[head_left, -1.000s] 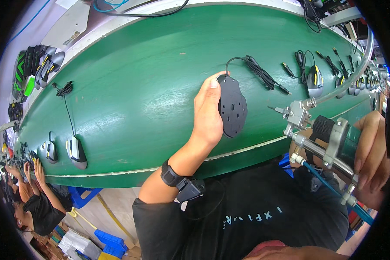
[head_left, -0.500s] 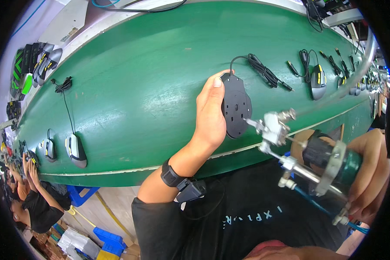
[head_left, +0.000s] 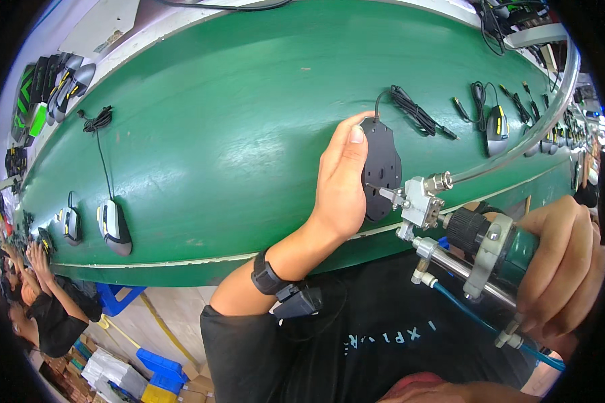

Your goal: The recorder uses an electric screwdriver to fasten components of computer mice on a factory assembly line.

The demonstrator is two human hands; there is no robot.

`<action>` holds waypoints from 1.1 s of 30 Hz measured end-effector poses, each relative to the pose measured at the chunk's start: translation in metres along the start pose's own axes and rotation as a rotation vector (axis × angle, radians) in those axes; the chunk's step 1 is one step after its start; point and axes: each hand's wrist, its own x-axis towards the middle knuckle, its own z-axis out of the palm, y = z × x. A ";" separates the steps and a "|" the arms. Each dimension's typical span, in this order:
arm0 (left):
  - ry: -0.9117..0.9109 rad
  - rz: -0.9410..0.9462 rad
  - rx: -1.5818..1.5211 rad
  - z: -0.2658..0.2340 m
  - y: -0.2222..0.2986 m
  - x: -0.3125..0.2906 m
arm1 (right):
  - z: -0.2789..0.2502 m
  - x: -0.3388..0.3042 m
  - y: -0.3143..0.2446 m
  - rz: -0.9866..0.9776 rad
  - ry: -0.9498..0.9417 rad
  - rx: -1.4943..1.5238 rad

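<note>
My left hand (head_left: 343, 171) is closed round the side of a black computer mouse (head_left: 385, 158), holding it with its underside toward me. Screw holes and slots show on that underside. A black cord (head_left: 413, 111) runs from the mouse's far end in a tied bundle on the green belt. My right hand (head_left: 561, 262) grips the green body of a powered screwdriver (head_left: 474, 228) fitted with a metal feed block, a clear hose and a blue air tube. The tool's tip lies over the lower left part of the mouse's underside; whether it touches a screw cannot be made out.
The green conveyor belt (head_left: 249, 80) spans the view. Two corded mice lie at left, the nearer one a grey and black mouse (head_left: 114, 227). Another mouse (head_left: 497, 131) and several more line the right. A clear hose (head_left: 517, 158) arcs above the belt. Co-workers' hands (head_left: 39, 262) are at far left.
My left hand and the mouse have shifted a little right. The screwdriver has tilted and its tip has moved left, from the mouse's right edge to over its underside.
</note>
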 end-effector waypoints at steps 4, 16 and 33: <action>-0.004 0.028 0.032 0.009 -0.006 0.002 | -0.003 0.000 0.020 -0.081 0.089 0.009; 0.076 0.065 -0.087 -0.010 -0.015 0.022 | -0.037 0.025 0.041 -0.062 -0.239 0.166; 0.075 0.101 -0.141 -0.007 -0.003 0.016 | -0.006 0.034 0.078 -0.020 -0.013 0.024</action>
